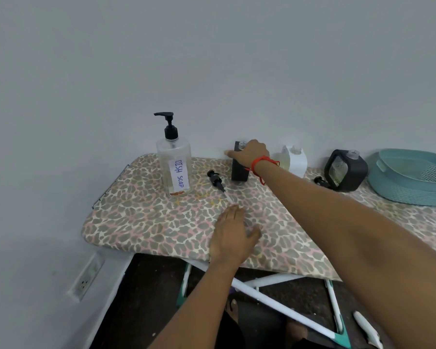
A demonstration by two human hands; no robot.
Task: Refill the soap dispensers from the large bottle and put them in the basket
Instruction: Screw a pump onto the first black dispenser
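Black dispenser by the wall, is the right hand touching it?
Touching. The head view shows the right hand wrapped over the top of the black dispenser, no gap between them.

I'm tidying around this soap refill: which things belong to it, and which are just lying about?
Job: clear pump bottle labelled DISH SOAP; black box-shaped dispenser; white dispenser; rounded black dispenser; loose black pump; second black pump; teal plastic basket.
Not the job: white wall socket; white object on the floor.
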